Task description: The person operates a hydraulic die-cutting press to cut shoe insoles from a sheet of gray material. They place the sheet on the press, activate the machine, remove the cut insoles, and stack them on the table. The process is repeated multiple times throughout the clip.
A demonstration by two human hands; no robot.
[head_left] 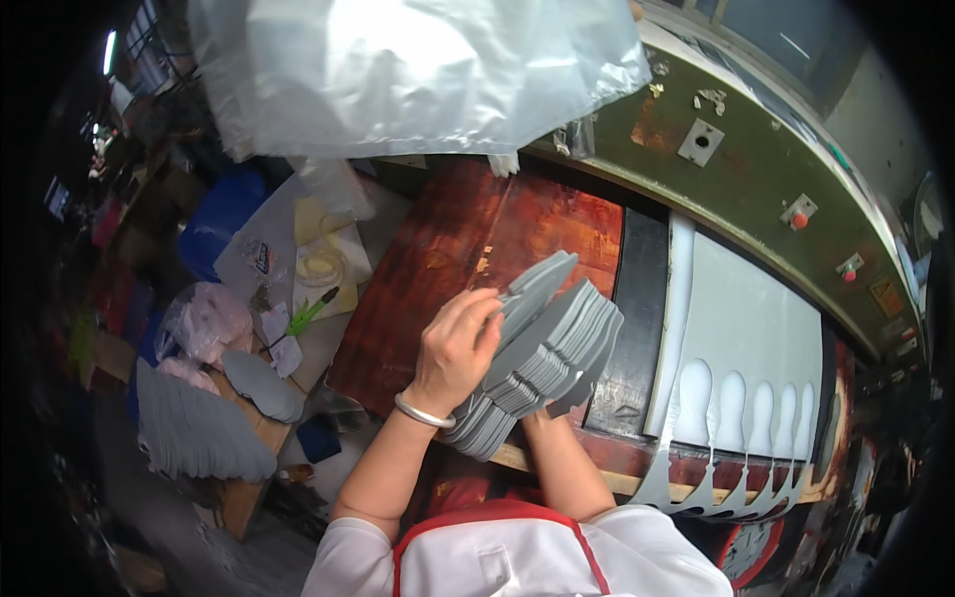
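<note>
Over the reddish-brown bench (438,249), the left hand (458,343) arched from a bent wrist, its grip pinching the top grey sole piece (537,284) of the fanned stack (542,363). The right hand (537,410) lay beneath the stack, mostly hidden, its grip cradling it.

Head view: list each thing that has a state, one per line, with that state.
Left hand: closed on the top pieces of the grey stack.
Right hand: mostly hidden under the stack, supporting it from below.
Stack of grey cut pieces: fanned out, held above the bench edge.
White sheet: lying flat, sole shapes cut out along its near edge.
Clear plastic bag: hanging overhead, crumpled.
Second grey pile: fanned out on the left side table.
</note>
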